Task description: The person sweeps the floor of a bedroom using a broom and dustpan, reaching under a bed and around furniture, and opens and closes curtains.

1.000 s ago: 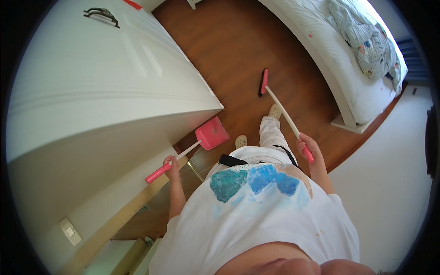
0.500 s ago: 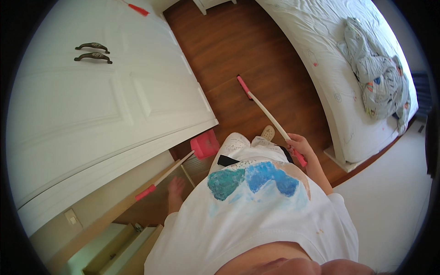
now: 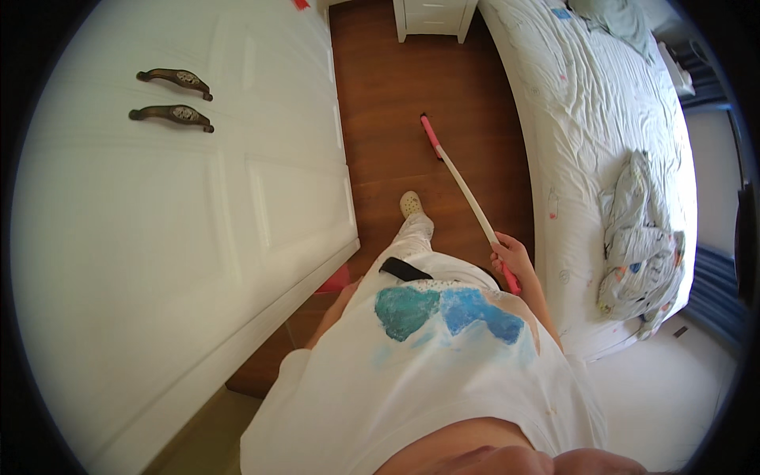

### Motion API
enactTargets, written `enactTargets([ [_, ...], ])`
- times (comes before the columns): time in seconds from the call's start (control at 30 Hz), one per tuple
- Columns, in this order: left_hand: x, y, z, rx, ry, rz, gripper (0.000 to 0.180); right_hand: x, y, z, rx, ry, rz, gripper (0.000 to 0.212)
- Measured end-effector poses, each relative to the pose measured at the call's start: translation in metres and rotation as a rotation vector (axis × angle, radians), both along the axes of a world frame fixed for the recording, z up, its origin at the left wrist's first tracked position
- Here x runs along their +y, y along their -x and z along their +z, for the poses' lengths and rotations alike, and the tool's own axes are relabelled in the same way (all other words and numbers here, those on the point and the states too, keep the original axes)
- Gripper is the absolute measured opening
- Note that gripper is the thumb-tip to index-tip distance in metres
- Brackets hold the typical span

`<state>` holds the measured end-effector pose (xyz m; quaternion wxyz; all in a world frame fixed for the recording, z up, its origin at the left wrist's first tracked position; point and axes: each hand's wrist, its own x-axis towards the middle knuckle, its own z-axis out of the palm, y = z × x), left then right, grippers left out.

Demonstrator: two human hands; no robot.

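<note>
Now, nearest of all, the white shirt (image 3: 467, 388) with its green and blue patches; at the left hip, the left hand (image 3: 351, 291) is mostly tucked from sight, so I can't tell whether it holds anything; a pink piece (image 3: 336, 279) peeps out just beside it, largely covered by the wardrobe (image 3: 190, 229); over on the right, the right hand (image 3: 511, 257) has its fingers wrapped round the broom (image 3: 469, 194), up where the pink grip (image 3: 511, 281) meets the white shaft; that looks the place to take hold, and I'd judge it a light tool, stiff along the shaft, smooth enough to turn in a loose palm, hardly fragile; ahead goes one pale shoe (image 3: 411, 203) on the brown floor (image 3: 380, 95); beyond it the pink head (image 3: 430, 133), dark at its edge, appears to sit on the boards, between wardrobe and bed (image 3: 566, 134); a crumpled grey cloth (image 3: 645, 253) lies on that bed; and farthest out, a white nightstand (image 3: 435, 17).
</note>
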<state>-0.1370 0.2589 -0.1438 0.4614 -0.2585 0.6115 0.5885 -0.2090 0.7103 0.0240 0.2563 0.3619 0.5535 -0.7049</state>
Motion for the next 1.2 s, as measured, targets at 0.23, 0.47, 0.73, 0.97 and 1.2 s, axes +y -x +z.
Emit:
enactTargets([
  [0.23, 0.062, 0.115, 0.059, 0.144, 0.243, -0.057, 0.040, 0.038, 0.106, 0.016, -0.030, -0.084, -0.014, 0.039],
  [0.47, 0.083, 0.184, 0.094, 0.135, 0.385, 0.061, 0.040, 0.084, 0.224, 0.031, -0.054, -0.070, 0.078, 0.043],
  [0.73, 0.135, 0.224, 0.116, 0.067, 0.489, 0.194, 0.040, 0.135, 0.374, -0.009, 0.135, -0.207, 0.394, 0.039],
  [0.97, 0.176, 0.255, 0.125, 0.029, 0.554, 0.311, 0.040, 0.136, 0.488, -0.008, 0.021, -0.196, 0.614, 0.042],
  [1.2, 0.199, 0.297, 0.111, -0.002, 0.527, 0.340, 0.040, 0.115, 0.571, -0.018, -0.007, -0.216, 0.741, 0.043],
])
